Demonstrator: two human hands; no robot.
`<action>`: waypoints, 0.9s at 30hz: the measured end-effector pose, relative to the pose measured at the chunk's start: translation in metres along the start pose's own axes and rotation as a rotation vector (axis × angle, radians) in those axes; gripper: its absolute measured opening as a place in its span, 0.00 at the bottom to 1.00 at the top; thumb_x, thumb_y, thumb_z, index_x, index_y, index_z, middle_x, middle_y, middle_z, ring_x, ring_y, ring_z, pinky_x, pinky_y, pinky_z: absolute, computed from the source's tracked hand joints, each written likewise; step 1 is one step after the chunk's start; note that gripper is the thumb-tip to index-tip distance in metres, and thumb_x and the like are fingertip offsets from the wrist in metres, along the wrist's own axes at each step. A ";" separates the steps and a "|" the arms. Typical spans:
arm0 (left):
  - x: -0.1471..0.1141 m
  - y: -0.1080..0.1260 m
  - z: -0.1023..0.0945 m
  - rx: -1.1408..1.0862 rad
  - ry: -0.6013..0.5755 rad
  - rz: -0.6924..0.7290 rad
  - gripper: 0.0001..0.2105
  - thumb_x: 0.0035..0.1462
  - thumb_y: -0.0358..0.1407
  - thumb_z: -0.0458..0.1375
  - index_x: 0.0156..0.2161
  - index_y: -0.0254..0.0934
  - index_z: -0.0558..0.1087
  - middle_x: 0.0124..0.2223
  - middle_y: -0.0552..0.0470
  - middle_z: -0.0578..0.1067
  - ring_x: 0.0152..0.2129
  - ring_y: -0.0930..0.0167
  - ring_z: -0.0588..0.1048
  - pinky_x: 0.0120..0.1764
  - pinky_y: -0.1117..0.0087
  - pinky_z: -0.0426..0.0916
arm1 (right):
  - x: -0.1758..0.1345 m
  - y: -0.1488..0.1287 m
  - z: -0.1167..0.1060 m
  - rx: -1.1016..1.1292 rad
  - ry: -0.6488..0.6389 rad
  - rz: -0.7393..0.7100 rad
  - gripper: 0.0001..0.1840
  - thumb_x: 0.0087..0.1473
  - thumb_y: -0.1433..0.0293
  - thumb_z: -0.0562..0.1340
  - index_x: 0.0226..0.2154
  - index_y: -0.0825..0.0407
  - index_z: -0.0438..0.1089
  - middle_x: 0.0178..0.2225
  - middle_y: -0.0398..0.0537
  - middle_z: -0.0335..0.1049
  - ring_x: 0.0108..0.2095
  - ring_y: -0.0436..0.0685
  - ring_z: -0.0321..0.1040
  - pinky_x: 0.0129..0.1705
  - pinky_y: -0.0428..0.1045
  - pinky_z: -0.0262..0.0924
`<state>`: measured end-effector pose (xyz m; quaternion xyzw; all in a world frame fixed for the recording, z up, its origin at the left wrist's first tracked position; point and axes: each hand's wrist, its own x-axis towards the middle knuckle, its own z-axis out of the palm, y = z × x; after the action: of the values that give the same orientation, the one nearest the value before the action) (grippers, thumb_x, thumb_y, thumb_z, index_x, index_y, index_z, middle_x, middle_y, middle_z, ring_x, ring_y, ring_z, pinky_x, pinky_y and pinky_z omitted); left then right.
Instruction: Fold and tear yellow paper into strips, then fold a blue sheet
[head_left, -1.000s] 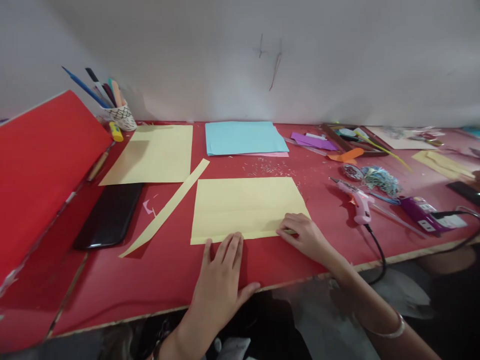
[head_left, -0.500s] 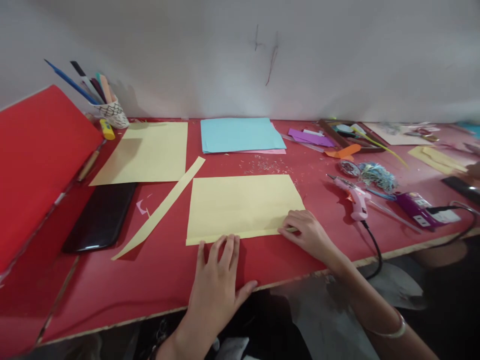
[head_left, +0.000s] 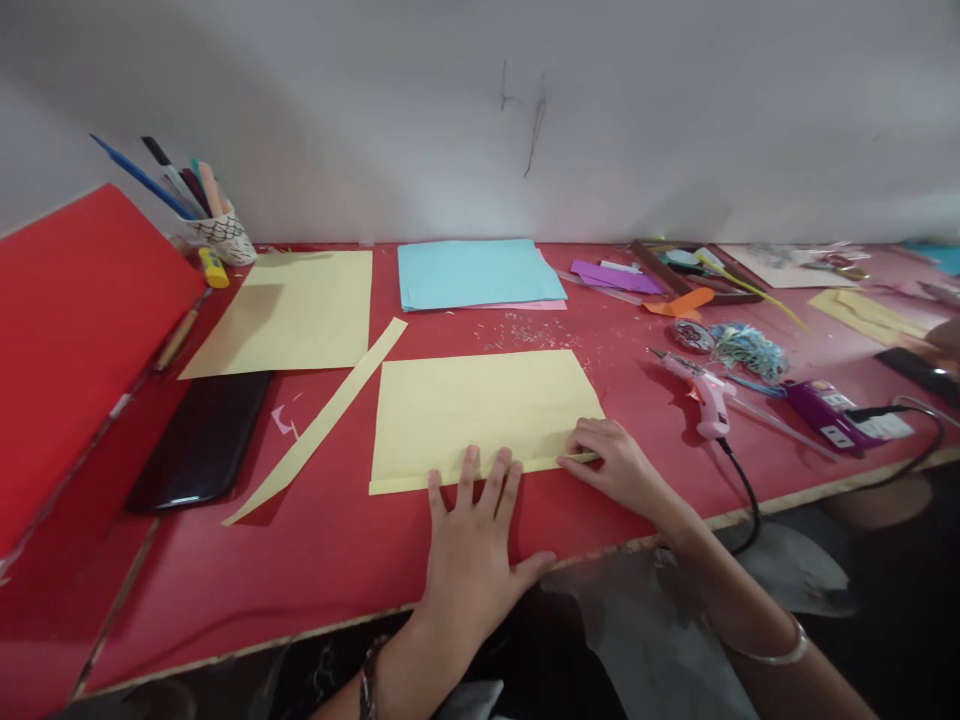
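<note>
A yellow sheet of paper (head_left: 480,405) lies in front of me, with a narrow strip folded over along its near edge. My left hand (head_left: 472,545) is spread out, its fingertips pressing on that fold near the middle. At the sheet's near right corner, my right hand (head_left: 611,462) pinches the folded edge between thumb and fingers. A cut yellow paper strip (head_left: 322,420) lies slantwise to the left of the sheet. Its upper end touches a second yellow sheet (head_left: 300,310) further back.
Left are a black phone (head_left: 201,440), a red board (head_left: 67,340) and a pen cup (head_left: 229,237). Blue paper (head_left: 469,273) is stacked by the wall. To the right lie a pink glue gun (head_left: 709,400), a purple power strip (head_left: 821,412) and a tray (head_left: 739,296). A person's hand (head_left: 946,345) shows far right.
My left hand has slid to the right along the folded edge, its fingers now spread further apart and higher on the paper. My right hand stays at the corner.
</note>
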<state>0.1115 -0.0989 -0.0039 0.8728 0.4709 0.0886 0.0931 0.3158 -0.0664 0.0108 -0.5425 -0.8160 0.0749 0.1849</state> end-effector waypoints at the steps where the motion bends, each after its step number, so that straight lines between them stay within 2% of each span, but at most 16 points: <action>1: -0.001 0.001 -0.001 -0.002 -0.001 -0.017 0.33 0.50 0.56 0.37 0.57 0.41 0.49 0.59 0.51 0.53 0.55 0.52 0.46 0.48 0.39 0.45 | -0.001 0.001 -0.002 0.036 -0.002 0.017 0.13 0.51 0.66 0.53 0.19 0.53 0.57 0.20 0.43 0.58 0.22 0.49 0.55 0.27 0.45 0.49; 5: -0.002 0.002 -0.001 0.006 0.004 -0.061 0.32 0.49 0.57 0.39 0.57 0.45 0.49 0.59 0.54 0.53 0.55 0.50 0.45 0.47 0.36 0.43 | -0.005 0.005 -0.007 0.116 -0.004 0.072 0.14 0.51 0.65 0.53 0.18 0.53 0.57 0.20 0.43 0.58 0.23 0.49 0.56 0.26 0.44 0.50; 14: -0.002 0.002 0.001 0.051 0.019 -0.043 0.33 0.49 0.57 0.36 0.57 0.43 0.49 0.59 0.53 0.52 0.55 0.51 0.46 0.46 0.37 0.46 | -0.008 0.009 -0.001 0.016 0.049 0.068 0.16 0.53 0.63 0.51 0.18 0.52 0.56 0.20 0.43 0.57 0.23 0.50 0.55 0.27 0.46 0.49; 20: -0.002 0.002 0.000 0.075 0.022 -0.045 0.32 0.50 0.56 0.38 0.57 0.43 0.49 0.59 0.52 0.52 0.55 0.50 0.46 0.46 0.37 0.47 | -0.010 0.008 -0.002 -0.018 0.024 0.092 0.15 0.53 0.64 0.50 0.19 0.52 0.58 0.21 0.44 0.58 0.24 0.51 0.56 0.28 0.46 0.50; 27: -0.001 0.002 0.000 0.079 0.032 -0.045 0.31 0.50 0.55 0.40 0.57 0.43 0.49 0.59 0.51 0.54 0.54 0.50 0.47 0.46 0.36 0.47 | -0.014 0.006 0.001 -0.071 0.076 0.138 0.14 0.52 0.64 0.51 0.19 0.51 0.57 0.22 0.44 0.59 0.25 0.52 0.57 0.29 0.47 0.50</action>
<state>0.1126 -0.1011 -0.0039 0.8635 0.4948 0.0819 0.0529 0.3258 -0.0766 0.0048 -0.6062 -0.7712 0.0380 0.1907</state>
